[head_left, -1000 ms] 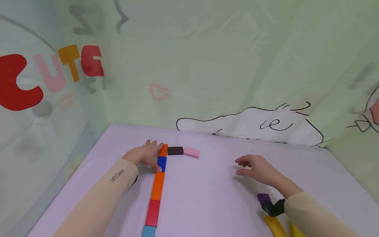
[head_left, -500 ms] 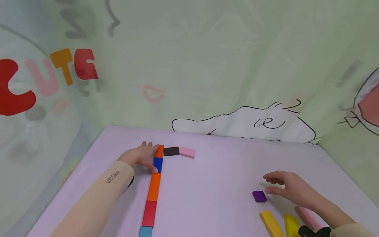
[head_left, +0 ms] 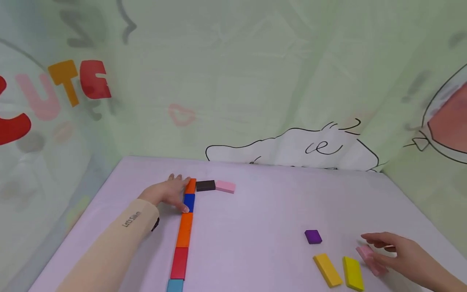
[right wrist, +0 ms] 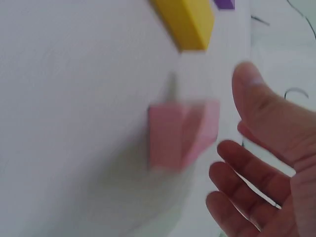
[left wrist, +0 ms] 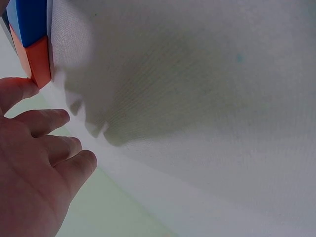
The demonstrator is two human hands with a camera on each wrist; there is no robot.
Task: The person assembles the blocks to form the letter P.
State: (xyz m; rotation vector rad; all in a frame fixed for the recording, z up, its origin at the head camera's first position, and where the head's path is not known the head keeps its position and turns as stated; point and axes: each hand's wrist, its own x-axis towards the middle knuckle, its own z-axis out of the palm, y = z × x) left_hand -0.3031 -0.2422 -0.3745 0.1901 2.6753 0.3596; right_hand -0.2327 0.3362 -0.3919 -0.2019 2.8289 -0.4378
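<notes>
Fingers of right hand parted, gripping nothing. Near pink block lies just below thumb and fingertips, long axis slanting far-left to near-right; left hand well apart.

Draped booth-like enclosure, its visible sides formed by pale green sheeting with the creases and folds of a hung covering. Bright block letters, a pink lip print and a white cartoon figure outlined in black decorate it in a playful, nursery-like manner. A pale lilac desk bearing flat coloured blocks fills the base. Whether home, studio or lab surrounds it cannot be told.
</notes>
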